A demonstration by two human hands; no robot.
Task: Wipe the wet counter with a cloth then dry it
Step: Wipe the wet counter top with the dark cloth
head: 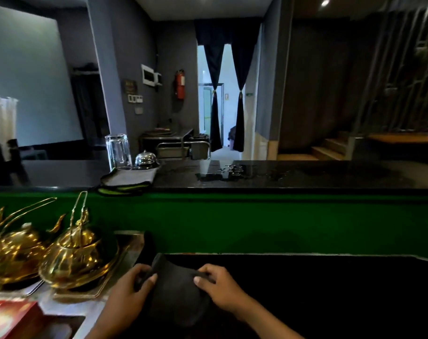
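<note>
A dark grey cloth [176, 289] hangs low in front of me, held at its upper edge by both hands. My left hand [131, 287] pinches its left corner and my right hand [219, 287] grips its right side. Beyond a green panel, the black counter [305, 176] runs across the view with a puddle and water drops [229, 171] near its middle. Both hands are well below and in front of the counter top.
A folded grey cloth with green trim [127, 179] lies on the counter's left part, beside an upturned glass [117, 151] and a chrome bell [146, 159]. Two golden teapots [73, 258] stand on trays at lower left. A red box [10, 316] sits at the bottom left corner.
</note>
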